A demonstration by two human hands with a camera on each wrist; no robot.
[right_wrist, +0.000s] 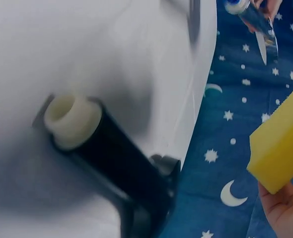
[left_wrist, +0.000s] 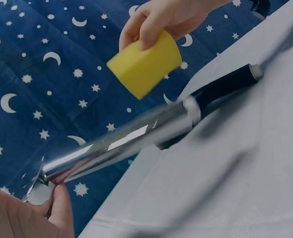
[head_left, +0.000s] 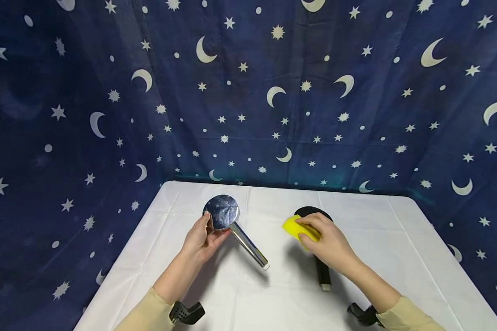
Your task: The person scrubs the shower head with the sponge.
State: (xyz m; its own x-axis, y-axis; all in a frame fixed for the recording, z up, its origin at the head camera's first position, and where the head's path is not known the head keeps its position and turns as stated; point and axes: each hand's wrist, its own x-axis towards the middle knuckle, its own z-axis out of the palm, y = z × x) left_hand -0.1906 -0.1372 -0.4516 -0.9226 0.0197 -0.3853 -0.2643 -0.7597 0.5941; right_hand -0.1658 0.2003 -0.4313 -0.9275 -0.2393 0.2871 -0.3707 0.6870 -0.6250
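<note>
My left hand point(head_left: 205, 238) grips a chrome shower head point(head_left: 243, 242) by its round head, thumb on the rim, above the table. Its handle slants down to the right and ends in a white threaded tip. Between the thumb and fingers of my right hand point(head_left: 329, 239) is a yellow sponge point(head_left: 299, 228), also plain in the left wrist view as a curved yellow block point(left_wrist: 147, 62). Beneath the right hand lies a black shower head point(head_left: 324, 273) on the table, its round part partly hidden by hand and sponge. A pale threaded end shows on its handle point(right_wrist: 121, 153).
A white cloth covers the table point(head_left: 265, 299). Behind it and along the sides hangs a dark blue curtain point(head_left: 248, 92) with moons and stars. Each wrist carries a black camera mount point(head_left: 187, 313).
</note>
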